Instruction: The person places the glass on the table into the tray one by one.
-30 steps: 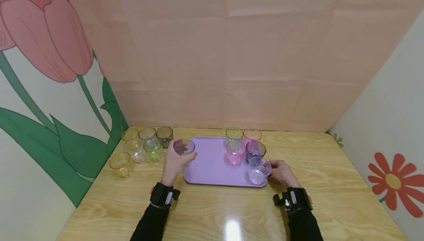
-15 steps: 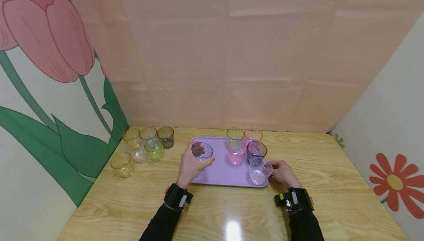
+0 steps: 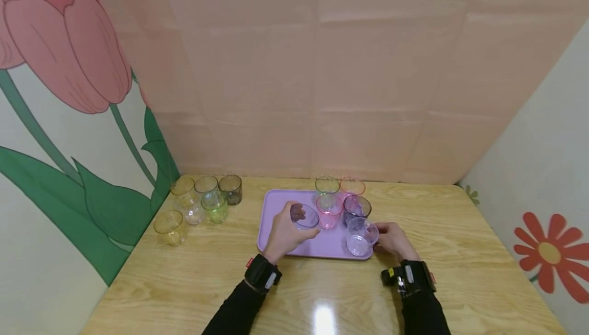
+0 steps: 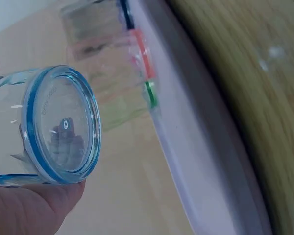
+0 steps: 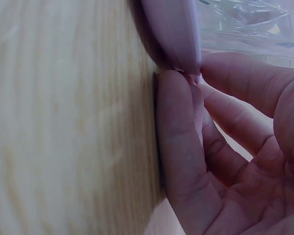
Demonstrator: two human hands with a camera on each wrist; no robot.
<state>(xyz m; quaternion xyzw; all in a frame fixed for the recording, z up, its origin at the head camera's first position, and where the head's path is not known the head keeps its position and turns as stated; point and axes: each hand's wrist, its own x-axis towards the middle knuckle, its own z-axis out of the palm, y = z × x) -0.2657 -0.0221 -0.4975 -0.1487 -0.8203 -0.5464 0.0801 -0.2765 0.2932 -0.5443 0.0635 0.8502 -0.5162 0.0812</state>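
My left hand (image 3: 281,233) grips a clear blue-tinted glass (image 4: 63,125) by its sides, thumb and fingers around it. In the left wrist view the base of this glass faces the camera, and it hangs above the lilac tray (image 3: 269,222). My right hand (image 3: 394,239) pinches the tray's right front edge, the thumb (image 5: 245,73) at the rim and fingers against it from the table side. On the tray's right part stand a clear glass (image 3: 360,243), a pink glass (image 3: 329,218), a dark purple glass (image 3: 357,207), a green-rimmed glass (image 3: 326,184) and a red-rimmed glass (image 3: 353,185).
At the table's left stand several more glasses: a near amber one (image 3: 170,228), a green one (image 3: 214,209), a dark grey one (image 3: 231,189) and others close behind. A pink-beige sheet (image 3: 294,94) hangs along the table's back edge.
My left hand has carried the blue-tinted glass rightward, from the tray's left edge to over its middle, beside the pink glass. My right hand has stayed at the tray's edge.
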